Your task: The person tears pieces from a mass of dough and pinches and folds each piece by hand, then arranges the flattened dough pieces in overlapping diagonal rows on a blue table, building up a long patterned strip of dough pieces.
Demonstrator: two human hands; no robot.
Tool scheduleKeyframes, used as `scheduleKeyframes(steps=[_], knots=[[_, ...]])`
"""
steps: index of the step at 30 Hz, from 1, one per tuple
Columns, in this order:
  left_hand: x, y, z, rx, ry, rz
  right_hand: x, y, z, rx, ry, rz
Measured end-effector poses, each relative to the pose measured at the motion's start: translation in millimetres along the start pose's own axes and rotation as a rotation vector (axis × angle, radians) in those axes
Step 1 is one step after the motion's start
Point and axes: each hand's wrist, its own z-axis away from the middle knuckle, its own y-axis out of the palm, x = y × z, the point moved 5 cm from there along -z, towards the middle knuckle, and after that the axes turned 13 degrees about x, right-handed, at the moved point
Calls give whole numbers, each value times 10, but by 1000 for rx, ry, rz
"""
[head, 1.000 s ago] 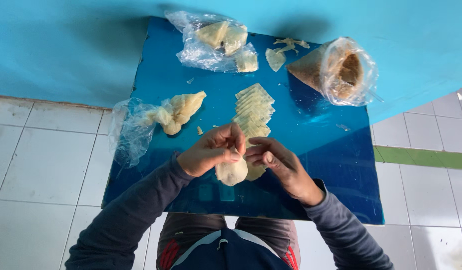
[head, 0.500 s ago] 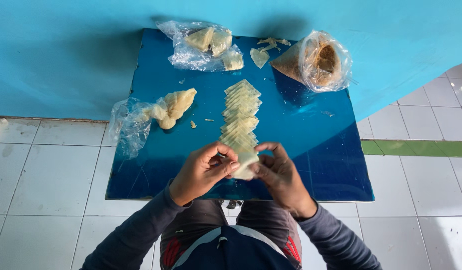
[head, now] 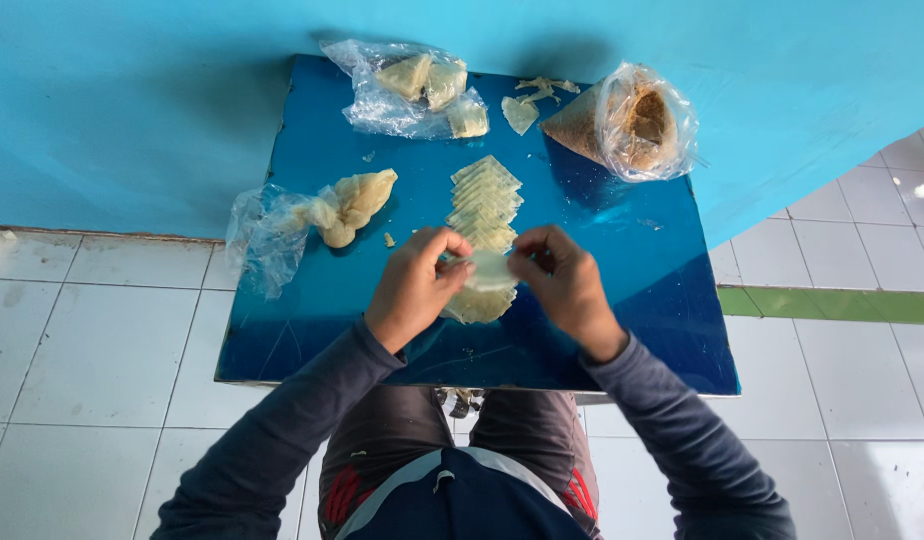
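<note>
My left hand [head: 414, 288] and my right hand [head: 564, 285] pinch a thin pale wrapper sheet [head: 490, 270] between them, just above the blue tabletop [head: 642, 300]. Under the sheet lies the near end of a row of overlapping pale wrappers [head: 485, 205] that runs away from me down the table's middle. Fingers of both hands are closed on the sheet's edges.
A clear bag with a twisted lump of pale dough [head: 347, 205] lies at the left. At the back are a bag of pale pieces [head: 422, 85], loose scraps [head: 527, 105] and a cone-shaped bag of brown filling [head: 627, 122]. A turquoise wall and white floor tiles surround the table.
Both hands have lifted and spread a single wrapper between them; earlier they were close together over the near end of the row. The camera view has shifted slightly.
</note>
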Motion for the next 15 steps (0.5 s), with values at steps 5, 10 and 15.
scheduleKeyframes(steps=[5, 10, 15], knots=[[118, 127, 271, 32, 9, -179, 27, 263, 266, 16, -77, 335], [221, 193, 313, 82, -54, -181, -67, 322, 305, 13, -76, 323], [241, 222, 313, 106, -72, -148, -104, 334, 287, 0, -86, 347]])
